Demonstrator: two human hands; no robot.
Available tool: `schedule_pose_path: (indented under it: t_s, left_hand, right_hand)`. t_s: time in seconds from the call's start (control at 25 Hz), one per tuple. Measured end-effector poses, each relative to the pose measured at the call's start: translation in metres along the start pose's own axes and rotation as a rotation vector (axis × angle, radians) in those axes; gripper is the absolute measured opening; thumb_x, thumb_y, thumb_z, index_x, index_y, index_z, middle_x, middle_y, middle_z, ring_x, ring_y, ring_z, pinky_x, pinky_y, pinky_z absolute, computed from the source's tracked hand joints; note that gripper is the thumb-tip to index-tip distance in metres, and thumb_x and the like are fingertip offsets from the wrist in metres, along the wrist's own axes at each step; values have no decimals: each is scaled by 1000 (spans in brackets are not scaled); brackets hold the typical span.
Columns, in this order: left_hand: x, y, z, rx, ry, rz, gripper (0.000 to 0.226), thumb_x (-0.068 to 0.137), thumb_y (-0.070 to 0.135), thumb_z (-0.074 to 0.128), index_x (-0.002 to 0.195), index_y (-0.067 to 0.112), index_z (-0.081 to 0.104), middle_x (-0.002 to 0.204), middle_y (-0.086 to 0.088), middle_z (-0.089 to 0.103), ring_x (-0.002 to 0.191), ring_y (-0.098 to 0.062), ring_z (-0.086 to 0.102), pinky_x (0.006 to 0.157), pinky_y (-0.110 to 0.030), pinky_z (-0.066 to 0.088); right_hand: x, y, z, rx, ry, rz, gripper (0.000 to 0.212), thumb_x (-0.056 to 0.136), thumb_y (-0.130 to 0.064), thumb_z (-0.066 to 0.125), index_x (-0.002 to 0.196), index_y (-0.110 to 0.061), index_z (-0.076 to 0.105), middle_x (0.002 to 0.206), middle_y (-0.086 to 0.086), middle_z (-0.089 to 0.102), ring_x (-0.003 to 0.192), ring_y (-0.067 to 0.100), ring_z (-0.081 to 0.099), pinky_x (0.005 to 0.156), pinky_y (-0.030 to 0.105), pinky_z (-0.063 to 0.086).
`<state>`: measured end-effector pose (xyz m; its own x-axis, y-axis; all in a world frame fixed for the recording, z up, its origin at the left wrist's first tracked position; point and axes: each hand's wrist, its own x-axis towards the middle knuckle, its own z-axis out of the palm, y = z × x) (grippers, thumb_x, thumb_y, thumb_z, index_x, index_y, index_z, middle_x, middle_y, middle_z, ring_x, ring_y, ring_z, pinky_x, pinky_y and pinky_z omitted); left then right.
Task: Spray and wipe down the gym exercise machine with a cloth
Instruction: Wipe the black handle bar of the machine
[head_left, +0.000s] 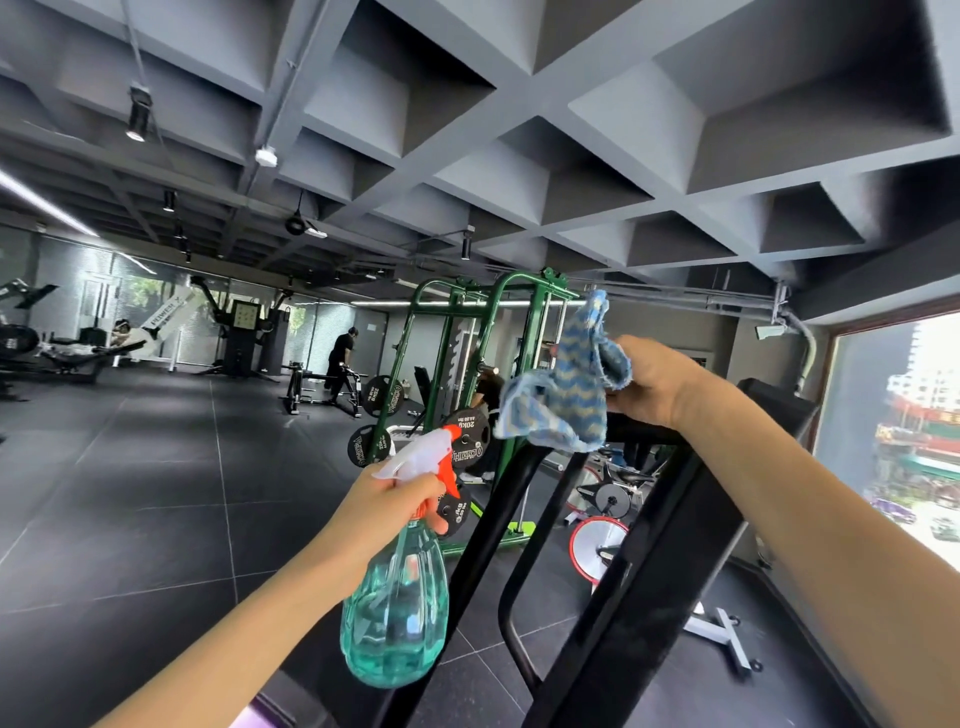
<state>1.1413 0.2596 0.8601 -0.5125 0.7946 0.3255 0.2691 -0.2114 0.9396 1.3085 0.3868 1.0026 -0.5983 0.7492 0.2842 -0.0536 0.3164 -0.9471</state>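
The left hand (387, 501) is curled around the neck of a teal spray bottle (395, 613), a finger on its orange trigger, holding it upright just left of the black exercise machine (649, 561). The right hand (657, 382) grips a bunched blue-and-beige zigzag cloth (566, 387) at the top of the machine's frame, the cloth's loose ends hanging over the upright bars. Behind stand a green rack (498, 322) with weight plates (465, 441), and a window (904, 431) lies to the right.
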Motion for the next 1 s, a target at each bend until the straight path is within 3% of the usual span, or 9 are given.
schedule_pose_path:
  t_s: [0.16, 0.24, 0.36, 0.52, 0.6, 0.68, 0.84, 0.92, 1.0]
  left_hand:
    - [-2, 1, 2, -9, -33, 16, 26, 90, 7, 55, 103, 26, 67, 56, 2, 60, 52, -4, 62, 75, -20, 37]
    - [-1, -1, 4, -33, -38, 27, 34, 90, 5, 56, 104, 35, 65, 55, 3, 56, 53, -9, 64, 73, -17, 40]
    - [3, 2, 9, -80, -23, 18, 19, 91, 11, 60, 96, 28, 67, 58, 4, 59, 53, -11, 64, 77, -22, 41]
    - [5, 14, 23, -168, -77, 97, 17, 92, 28, 64, 107, 34, 66, 77, 7, 73, 61, -9, 63, 79, -26, 44]
    - [6, 24, 31, -214, -56, 88, 11, 86, 32, 70, 90, 22, 70, 68, 1, 69, 63, -11, 60, 76, -27, 42]
    - [6, 33, 39, -215, -64, 78, 19, 80, 31, 76, 73, 16, 68, 60, 2, 65, 62, -8, 60, 72, -25, 41]
    - [9, 37, 46, -228, -37, 84, 7, 80, 16, 78, 82, 12, 73, 77, -2, 73, 73, -12, 65, 68, -18, 47]
    - [12, 36, 43, -222, 20, 66, 9, 83, 12, 74, 76, 12, 69, 66, 2, 66, 64, -9, 59, 55, -12, 43]
    - [16, 39, 37, -203, 34, 65, 11, 85, 12, 71, 75, 10, 67, 61, 3, 61, 58, -6, 55, 52, -15, 40]
  right_hand:
    - [-7, -12, -9, -21, -1, 31, 30, 98, -4, 38, 73, -7, 53, 57, 3, 61, 52, 12, 58, 54, 22, 52]
    - [-9, -15, -10, -99, 23, 30, 27, 97, -5, 40, 75, -9, 55, 68, 4, 61, 60, 13, 57, 63, 26, 49]
    - [-8, -16, -5, -152, 18, 12, 22, 97, -8, 44, 83, -9, 59, 77, 4, 66, 69, 15, 60, 72, 31, 49]
    - [-2, -9, 10, -509, 127, -96, 17, 93, -4, 43, 83, -6, 56, 74, 11, 51, 59, 13, 50, 58, 19, 41]
    - [2, -3, 19, -574, 143, -113, 12, 92, -9, 46, 86, -8, 56, 80, 11, 48, 71, 17, 46, 63, 24, 40]
    - [6, 2, 25, -579, 141, -112, 11, 91, -12, 49, 85, -8, 57, 82, 10, 48, 76, 19, 45, 68, 29, 41]
    - [-3, 6, 23, -535, 67, -102, 22, 95, -12, 47, 80, -5, 62, 78, 6, 61, 73, 14, 57, 62, 18, 47]
    - [-11, 10, 14, -490, -22, -98, 26, 98, -21, 48, 94, -6, 68, 88, 7, 69, 80, 12, 61, 67, 18, 50]
    - [-18, 16, 2, -412, -108, -59, 36, 99, -34, 45, 110, -7, 66, 107, 13, 69, 91, 15, 61, 79, 24, 51]
